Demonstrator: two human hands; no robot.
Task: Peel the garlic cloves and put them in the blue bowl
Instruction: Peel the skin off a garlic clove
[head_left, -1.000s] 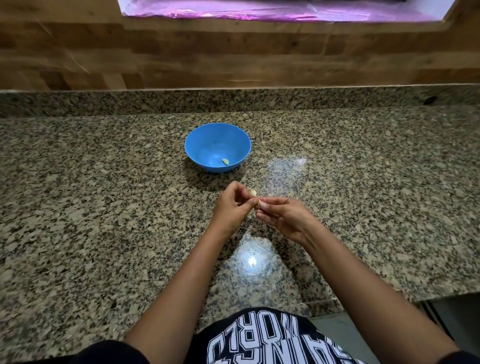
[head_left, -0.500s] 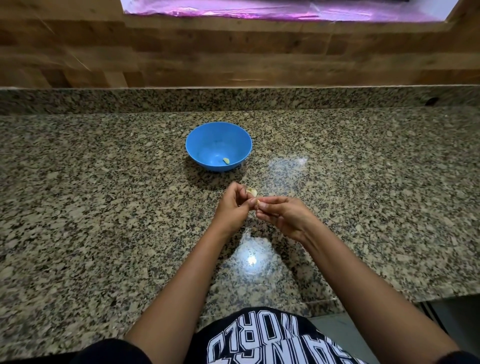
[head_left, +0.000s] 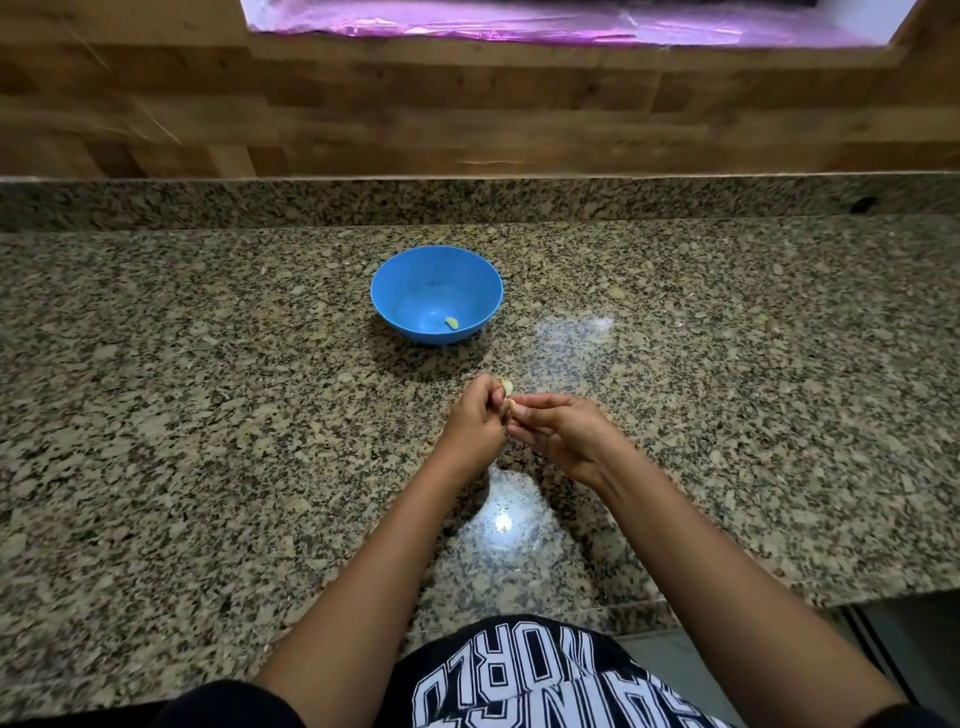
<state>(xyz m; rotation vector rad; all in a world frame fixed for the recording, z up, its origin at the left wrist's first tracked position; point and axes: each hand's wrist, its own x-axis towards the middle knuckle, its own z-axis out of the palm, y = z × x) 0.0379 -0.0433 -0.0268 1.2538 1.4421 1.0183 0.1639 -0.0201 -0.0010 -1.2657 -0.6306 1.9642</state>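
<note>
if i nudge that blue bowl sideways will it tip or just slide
Probably slides: the blue bowl looks like thin plastic, likely light, and the granite counter is glossy. Tipping seems unlikely, since it sits wide and low. The peeled clove inside may shift or roll.

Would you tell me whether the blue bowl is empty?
No, one pale clove lies inside the bowl, low on its near right side.

bowl (head_left: 411, 276) on counter (head_left: 208, 426) (clove (head_left: 452, 323) inside)
</note>
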